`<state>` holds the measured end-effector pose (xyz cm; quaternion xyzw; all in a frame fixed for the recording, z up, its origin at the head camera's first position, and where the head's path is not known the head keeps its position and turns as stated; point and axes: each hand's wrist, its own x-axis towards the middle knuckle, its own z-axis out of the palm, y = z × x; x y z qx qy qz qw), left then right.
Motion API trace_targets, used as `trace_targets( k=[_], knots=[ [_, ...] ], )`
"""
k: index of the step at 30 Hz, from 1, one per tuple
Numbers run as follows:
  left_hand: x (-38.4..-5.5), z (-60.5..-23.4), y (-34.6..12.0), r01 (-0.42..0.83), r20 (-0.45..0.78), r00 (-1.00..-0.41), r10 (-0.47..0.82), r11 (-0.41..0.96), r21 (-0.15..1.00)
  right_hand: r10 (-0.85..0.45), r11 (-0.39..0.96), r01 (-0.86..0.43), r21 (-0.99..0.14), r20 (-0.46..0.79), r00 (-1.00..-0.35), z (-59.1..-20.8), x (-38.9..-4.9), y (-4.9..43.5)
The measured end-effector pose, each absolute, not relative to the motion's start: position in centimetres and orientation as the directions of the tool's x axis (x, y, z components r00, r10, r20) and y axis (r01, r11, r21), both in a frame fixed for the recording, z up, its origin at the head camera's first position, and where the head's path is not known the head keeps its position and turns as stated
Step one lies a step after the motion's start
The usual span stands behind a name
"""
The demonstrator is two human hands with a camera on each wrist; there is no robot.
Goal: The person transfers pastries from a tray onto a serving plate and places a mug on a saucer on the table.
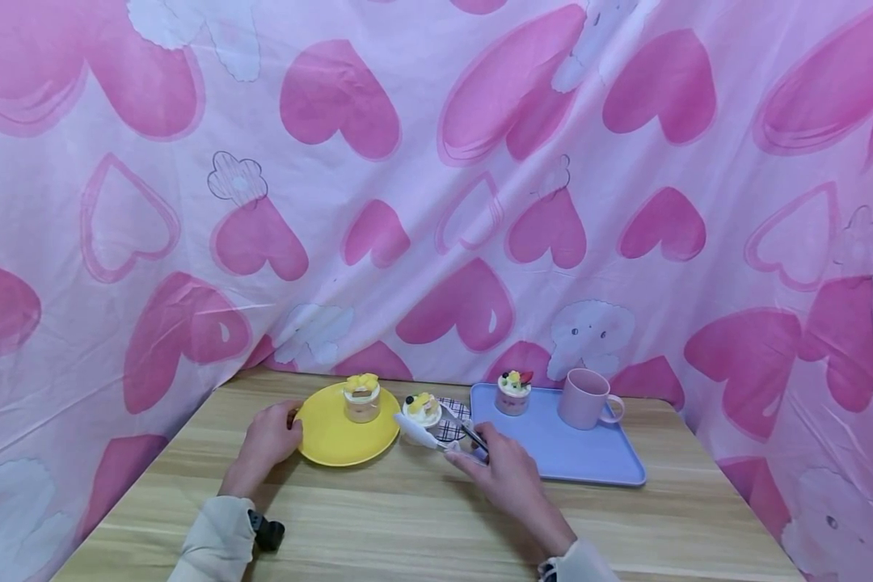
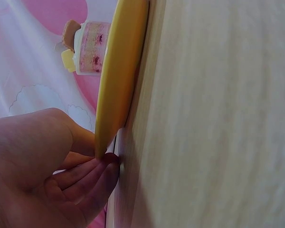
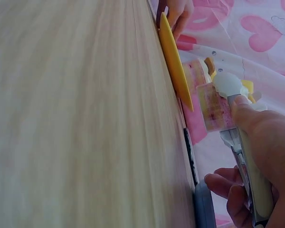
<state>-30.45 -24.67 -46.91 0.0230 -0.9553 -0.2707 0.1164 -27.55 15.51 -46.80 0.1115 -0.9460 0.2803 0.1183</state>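
My left hand pinches the left rim of a round yellow plate, thumb on top and fingers beneath, as the left wrist view shows. A small cake cup with yellow fruit stands upright toward the plate's far side. My right hand grips a pair of tongs with pale rounded tips. Between those tips is a second cake cup, topped with cream and fruit. It is raised off the table, just right of the plate's edge, and partly hidden by one tip.
A blue tray lies to the right, bearing a third cake cup with a strawberry and a pink mug. Behind the tongs lies a black-and-white checked mat. A pink heart-print curtain hangs along the wooden table's back edge.
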Motion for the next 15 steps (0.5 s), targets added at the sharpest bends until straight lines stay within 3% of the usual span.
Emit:
trace_targets(
  k=[15],
  knots=[
    [-30.7,-47.2,-24.9,0.018,0.207,-0.972,-0.106,0.854,0.52,-0.198,0.814,-0.32,-0.486,0.286,-0.938,-47.3,-27.8,13.1]
  ],
)
